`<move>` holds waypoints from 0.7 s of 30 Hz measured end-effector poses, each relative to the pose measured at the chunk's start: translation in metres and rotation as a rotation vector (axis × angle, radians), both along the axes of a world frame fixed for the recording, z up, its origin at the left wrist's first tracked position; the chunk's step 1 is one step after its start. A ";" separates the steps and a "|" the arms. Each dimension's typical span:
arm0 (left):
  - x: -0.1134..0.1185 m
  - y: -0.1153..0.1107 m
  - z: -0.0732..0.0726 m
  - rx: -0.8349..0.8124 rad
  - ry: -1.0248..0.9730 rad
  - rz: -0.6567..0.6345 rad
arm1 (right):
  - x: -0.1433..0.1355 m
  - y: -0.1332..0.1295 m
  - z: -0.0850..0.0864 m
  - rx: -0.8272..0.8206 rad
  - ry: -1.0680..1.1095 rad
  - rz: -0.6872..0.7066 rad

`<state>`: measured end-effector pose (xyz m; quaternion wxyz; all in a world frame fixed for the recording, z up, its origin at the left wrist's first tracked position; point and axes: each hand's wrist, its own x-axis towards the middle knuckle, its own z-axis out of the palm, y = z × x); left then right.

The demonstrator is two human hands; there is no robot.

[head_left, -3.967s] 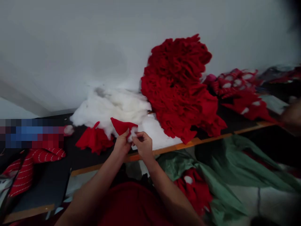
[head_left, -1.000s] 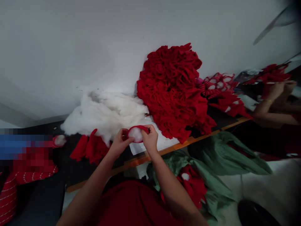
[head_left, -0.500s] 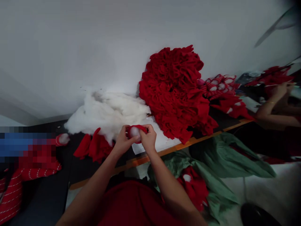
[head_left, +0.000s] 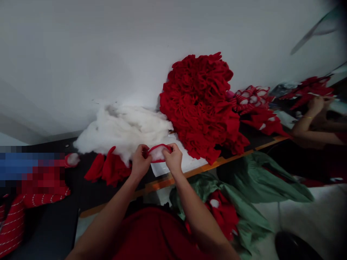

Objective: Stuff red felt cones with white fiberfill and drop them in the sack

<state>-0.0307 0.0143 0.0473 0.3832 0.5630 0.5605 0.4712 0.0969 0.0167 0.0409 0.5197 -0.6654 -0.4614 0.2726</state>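
Note:
Between my two hands is a small red fabric piece (head_left: 158, 160) whose opening shows white stuffing (head_left: 158, 154) inside. My left hand (head_left: 141, 160) pinches its left edge, and my right hand (head_left: 174, 158) grips the right edge, with the thumb near the stuffing. The opening is stretched wide and flat. Just beyond my hands lies a heap of loose white stuffing (head_left: 121, 128). Several red fabric pieces (head_left: 115, 171) rest left of my left hand. Under and beyond the held piece, a white sheet (head_left: 187, 150) lies on the table.
A tall pile of red fabric pieces (head_left: 199, 104) leans against the wall. Green cloth bags (head_left: 260, 180) hang below the table's orange-taped edge (head_left: 189, 174), one holding stuffed red pieces (head_left: 221, 213). Striped red pieces (head_left: 252, 99) lie farther right, near another person's arm (head_left: 305, 122).
My hands have moved slightly apart and pulled the red fabric piece's opening from round to long and flat. At the right, the other person's hands have shifted a little.

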 end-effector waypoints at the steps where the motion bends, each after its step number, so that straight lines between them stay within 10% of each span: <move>1: -0.001 0.000 -0.001 -0.021 -0.031 0.012 | 0.001 0.000 -0.001 0.001 0.016 -0.006; 13: 0.008 -0.010 -0.003 -0.164 -0.286 -0.061 | 0.001 -0.001 -0.007 0.110 0.303 -0.027; 21: 0.015 -0.010 0.001 -0.735 -1.099 -0.352 | 0.010 -0.009 -0.004 0.083 0.798 -0.020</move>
